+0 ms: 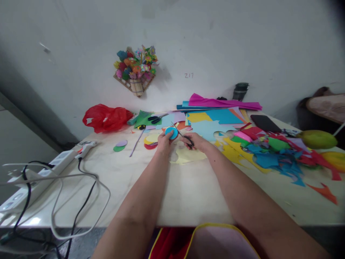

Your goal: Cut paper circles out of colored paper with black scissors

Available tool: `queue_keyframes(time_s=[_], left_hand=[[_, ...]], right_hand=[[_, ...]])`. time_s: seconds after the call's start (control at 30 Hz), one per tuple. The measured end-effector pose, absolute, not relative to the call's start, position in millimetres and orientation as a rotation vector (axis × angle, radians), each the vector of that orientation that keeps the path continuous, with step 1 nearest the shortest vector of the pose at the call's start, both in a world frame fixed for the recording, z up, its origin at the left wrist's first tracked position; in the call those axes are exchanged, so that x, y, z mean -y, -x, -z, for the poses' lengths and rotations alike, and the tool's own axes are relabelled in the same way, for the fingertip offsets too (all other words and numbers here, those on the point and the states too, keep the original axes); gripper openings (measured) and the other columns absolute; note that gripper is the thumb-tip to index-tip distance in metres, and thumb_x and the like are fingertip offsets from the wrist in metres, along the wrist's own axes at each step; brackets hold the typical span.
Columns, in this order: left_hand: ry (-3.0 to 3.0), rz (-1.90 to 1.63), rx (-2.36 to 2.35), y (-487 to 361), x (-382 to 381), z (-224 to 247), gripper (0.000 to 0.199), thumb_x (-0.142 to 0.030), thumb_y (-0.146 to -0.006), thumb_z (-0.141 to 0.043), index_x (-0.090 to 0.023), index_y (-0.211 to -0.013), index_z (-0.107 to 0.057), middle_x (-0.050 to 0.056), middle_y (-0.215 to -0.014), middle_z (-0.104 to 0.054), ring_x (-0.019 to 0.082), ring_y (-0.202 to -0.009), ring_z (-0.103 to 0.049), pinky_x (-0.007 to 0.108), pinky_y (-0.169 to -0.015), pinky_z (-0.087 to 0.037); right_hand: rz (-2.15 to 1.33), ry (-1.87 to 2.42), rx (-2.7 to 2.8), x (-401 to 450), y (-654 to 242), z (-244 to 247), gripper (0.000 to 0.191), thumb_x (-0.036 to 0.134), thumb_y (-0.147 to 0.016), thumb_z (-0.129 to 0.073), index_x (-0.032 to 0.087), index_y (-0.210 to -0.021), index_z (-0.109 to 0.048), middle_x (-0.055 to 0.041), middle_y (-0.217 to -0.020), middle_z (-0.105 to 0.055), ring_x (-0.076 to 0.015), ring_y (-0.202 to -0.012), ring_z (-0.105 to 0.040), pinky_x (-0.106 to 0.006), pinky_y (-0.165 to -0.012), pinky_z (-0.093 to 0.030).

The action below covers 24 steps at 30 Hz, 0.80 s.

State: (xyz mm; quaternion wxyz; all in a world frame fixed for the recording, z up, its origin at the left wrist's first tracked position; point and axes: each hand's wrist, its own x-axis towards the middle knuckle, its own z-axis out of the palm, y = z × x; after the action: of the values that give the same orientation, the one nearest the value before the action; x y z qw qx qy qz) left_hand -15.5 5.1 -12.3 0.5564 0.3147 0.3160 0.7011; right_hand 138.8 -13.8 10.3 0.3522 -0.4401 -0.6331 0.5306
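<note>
Between thumb and fingers, my left hand (164,141) pinches a round blue paper disc (171,133), with an orange edge of paper showing behind it. My right hand (196,141) grips a pair of scissors (191,142) by the handles, and the blades point up and left beside the disc. Under my hands lies a pale yellow paper offcut (188,155). Left of my left hand are yellow paper circles (151,139) over red ones (150,146). Further left, a lilac circle (122,143) overlaps a green circle (119,148).
Coloured scraps (277,158) cover the right side, near a dark phone (265,123) and a green-yellow fruit (318,139). Paper sheets (218,116), black-handled scissors (156,119) and a red plastic bag (105,118) lie along the back. A power strip (40,181) with cables occupies the left.
</note>
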Motion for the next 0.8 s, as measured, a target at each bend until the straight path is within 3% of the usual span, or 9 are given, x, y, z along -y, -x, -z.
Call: queue_keyframes(time_s=[0.8], left_hand=[[-0.723,-1.654,-0.746,15.1,-4.7,11.7,0.027,-0.021,-0.053,-0.085,-0.012,-0.072,-0.068,0.004,-0.069,-0.068,0.019,-0.073,-0.067,0.041,-0.082,-0.056]], right_hand=[[-1.397,1.088,1.636,10.3,-143.0,-3.6,0.026,0.036,-0.075,-0.069,0.018,-0.067,-0.053,0.003,-0.049,-0.054,-0.0074,-0.036,-0.049,-0.017,-0.029,-0.024]])
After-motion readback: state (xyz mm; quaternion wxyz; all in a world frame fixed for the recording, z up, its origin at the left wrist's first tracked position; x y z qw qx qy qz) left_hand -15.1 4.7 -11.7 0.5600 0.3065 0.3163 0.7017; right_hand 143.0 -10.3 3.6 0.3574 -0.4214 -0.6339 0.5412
